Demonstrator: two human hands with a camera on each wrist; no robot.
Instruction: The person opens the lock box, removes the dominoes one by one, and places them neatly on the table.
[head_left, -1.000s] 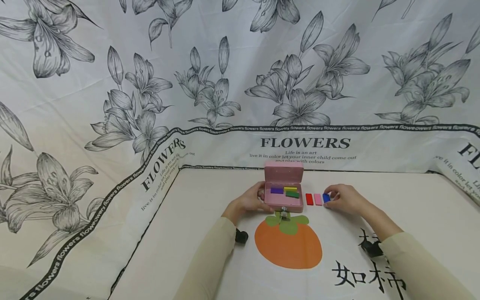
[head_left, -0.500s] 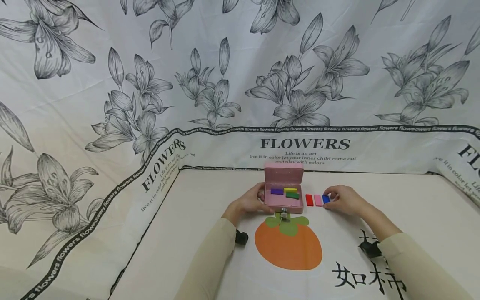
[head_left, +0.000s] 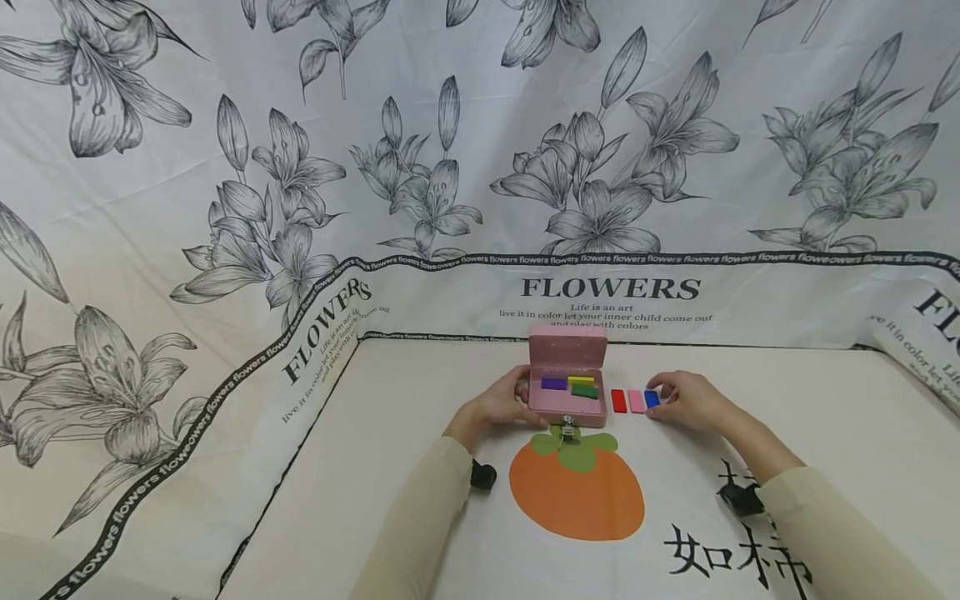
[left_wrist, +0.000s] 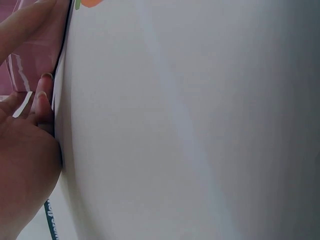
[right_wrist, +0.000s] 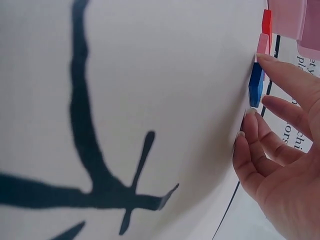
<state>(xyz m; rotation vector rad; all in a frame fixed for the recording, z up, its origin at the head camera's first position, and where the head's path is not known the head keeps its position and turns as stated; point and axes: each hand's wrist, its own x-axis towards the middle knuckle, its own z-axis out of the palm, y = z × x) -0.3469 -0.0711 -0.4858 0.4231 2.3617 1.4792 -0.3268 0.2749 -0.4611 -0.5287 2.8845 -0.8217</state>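
A small pink lidded box [head_left: 568, 408] with a metal clasp [head_left: 567, 428] stands with its lid raised. Purple [head_left: 554, 382], yellow [head_left: 581, 379] and green [head_left: 585, 390] blocks lie inside it. My left hand [head_left: 498, 398] grips the box by its left side, thumb along the front corner. To the right of the box a red block [head_left: 618, 401], a pink block [head_left: 636, 401] and a blue block [head_left: 652, 399] lie in a row. My right hand [head_left: 690, 402] pinches the blue block; in the right wrist view the thumb tip [right_wrist: 265, 58] covers its end by the pink block.
The white table cloth [head_left: 420, 367] carries a printed orange persimmon [head_left: 577, 496] before the box and black characters [head_left: 697, 550] at the right. A flower-printed curtain [head_left: 420, 300] hangs behind the box and along the left.
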